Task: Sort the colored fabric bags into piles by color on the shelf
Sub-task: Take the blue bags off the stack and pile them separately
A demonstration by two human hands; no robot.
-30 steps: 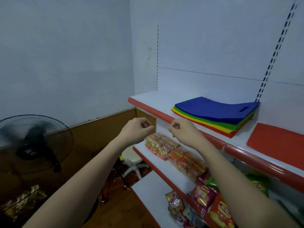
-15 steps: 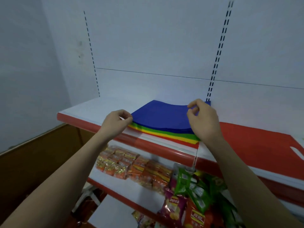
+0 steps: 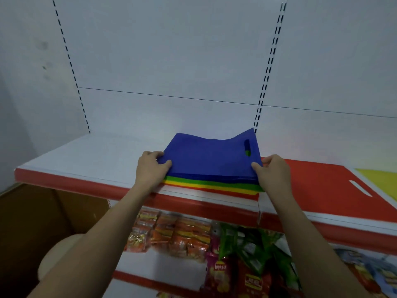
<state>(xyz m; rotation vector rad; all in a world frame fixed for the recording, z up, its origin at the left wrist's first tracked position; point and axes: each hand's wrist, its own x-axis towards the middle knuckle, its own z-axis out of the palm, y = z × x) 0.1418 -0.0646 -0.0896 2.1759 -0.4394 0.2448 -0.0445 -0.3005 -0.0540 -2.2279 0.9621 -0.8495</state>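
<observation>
Below, "Lay's" chip pkt (image 3: 218, 276).

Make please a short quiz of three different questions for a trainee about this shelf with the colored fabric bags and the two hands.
1. True or false: both hands grip the blue fabric bags on top of the mixed stack.
2. Which flat bag lies alone just to the right of the stack? A) green B) red C) purple
3. Fill in: below the blue layer, the stack's front edge shows green, then ____, then red.

Key
1. True: the left hand and the right hand each pinch an end of the blue fabric bags on the white metal shelf.
2. B, the flat red fabric bag.
3. Yellow, seen on the layered stack edge.
</observation>
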